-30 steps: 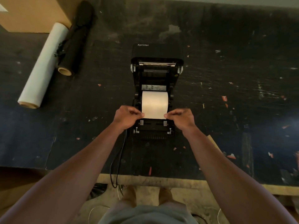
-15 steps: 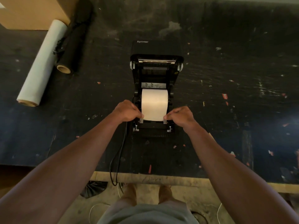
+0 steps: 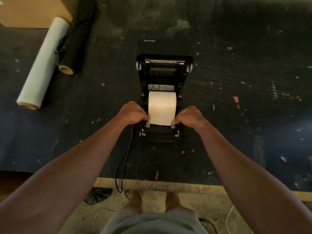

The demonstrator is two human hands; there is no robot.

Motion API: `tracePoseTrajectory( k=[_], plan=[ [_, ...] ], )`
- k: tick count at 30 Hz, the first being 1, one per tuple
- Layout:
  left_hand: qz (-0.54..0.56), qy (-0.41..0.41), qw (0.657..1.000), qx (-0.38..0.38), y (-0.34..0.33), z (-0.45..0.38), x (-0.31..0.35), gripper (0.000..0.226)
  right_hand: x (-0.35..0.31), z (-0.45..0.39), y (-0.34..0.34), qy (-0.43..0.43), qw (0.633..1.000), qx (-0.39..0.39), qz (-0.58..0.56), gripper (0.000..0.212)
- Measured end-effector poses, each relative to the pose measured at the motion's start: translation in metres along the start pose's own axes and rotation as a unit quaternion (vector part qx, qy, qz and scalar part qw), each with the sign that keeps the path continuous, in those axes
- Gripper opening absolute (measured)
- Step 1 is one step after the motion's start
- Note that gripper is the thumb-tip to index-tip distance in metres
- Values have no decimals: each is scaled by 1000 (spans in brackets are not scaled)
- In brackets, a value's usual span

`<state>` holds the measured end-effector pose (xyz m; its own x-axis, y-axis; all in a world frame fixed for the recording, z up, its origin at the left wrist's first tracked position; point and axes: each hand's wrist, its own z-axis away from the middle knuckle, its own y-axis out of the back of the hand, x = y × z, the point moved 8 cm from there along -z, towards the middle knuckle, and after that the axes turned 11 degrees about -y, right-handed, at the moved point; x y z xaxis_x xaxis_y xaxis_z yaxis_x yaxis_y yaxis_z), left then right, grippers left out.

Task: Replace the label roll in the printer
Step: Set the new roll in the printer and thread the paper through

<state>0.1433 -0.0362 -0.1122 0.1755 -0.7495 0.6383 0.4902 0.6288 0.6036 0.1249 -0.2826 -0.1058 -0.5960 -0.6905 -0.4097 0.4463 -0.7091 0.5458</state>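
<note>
the dark, scuffed worktable (image 3: 236, 115) filled most of the head view, with a cardboard box (image 3: 33, 10) at its far left corner and two long rolls lying beside it: a white film roll (image 3: 43, 63) and, just beside it, a black film roll (image 3: 76, 43). near the middle of the table sat the black printer (image 3: 164, 78), its lid swung up and back so the bay lay open toward the person, and a cable (image 3: 125, 159) ran off its left side over the table edge.

inside the open bay sat the label roll (image 3: 162, 102), between the side holders, with its free end drawn forward toward the front of the machine. that leading edge (image 3: 160, 121) lay flat, reaching about to the two small pale paper guides (image 3: 148, 124).

the step in hand looked to be feeding the paper: the roll was already seated, and the end was being laid under or between the guides. the next move would likely call for keeping the strip square and taut across the front roller, easing it out past the tear bar, then closing the lid.

the left hand (image 3: 133, 114) was curled, thumb and fingers pinched together on the left margin of the strip. the right hand (image 3: 190, 116) mirrored it, pinched shut on the right margin. both rested close against the printer's front frame.
</note>
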Motion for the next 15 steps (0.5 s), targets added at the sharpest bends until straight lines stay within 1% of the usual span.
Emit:
tracePoseTrajectory(
  k=[2, 5, 6, 7, 8, 9, 10, 11, 12, 13, 15],
  plan=[
    [-8, -7, 1000, -8, 0, -1, 1, 21, -1, 2, 2, 1, 1000, 10, 12, 19],
    [-48, -10, 999, -18, -1, -2, 6, 24, -3, 9, 3, 3, 999, 28, 31, 25],
    [-61, -9, 998, -23, -1, -2, 7, 25, -4, 14, 4, 12, 997, 51, 47, 25],
    [-68, -8, 997, -29, -1, -3, 9, 26, -6, 21, 6, 35, 993, 90, 60, 21],
    [-71, -5, 997, -34, -1, -4, 10, 26, -10, 32, 8, 79, 984, 143, 74, 15],
    [-74, -2, 997, -37, -1, -5, 11, 25, -16, 47, 7, 143, 965, 201, 93, 13],
    [-82, 1, 996, -40, 0, -4, 13, 25, -20, 62, 1, 213, 939, 244, 115, 12],
    [-92, 5, 995, -43, 1, -4, 14, 25, -23, 78, -9, 277, 914, 265, 133, 12],
    [-102, 8, 994, -44, 1, -4, 16, 26, -23, 89, -22, 325, 895, 266, 152, 14],
    [-110, 10, 993, -46, 1, -4, 17, 28, -22, 96, -36, 353, 883, 257, 173, 19],
    [-124, 13, 991, -49, 2, -3, 20, 31, -19, 98, -58, 363, 876, 233, 215, 35]
  ],
)
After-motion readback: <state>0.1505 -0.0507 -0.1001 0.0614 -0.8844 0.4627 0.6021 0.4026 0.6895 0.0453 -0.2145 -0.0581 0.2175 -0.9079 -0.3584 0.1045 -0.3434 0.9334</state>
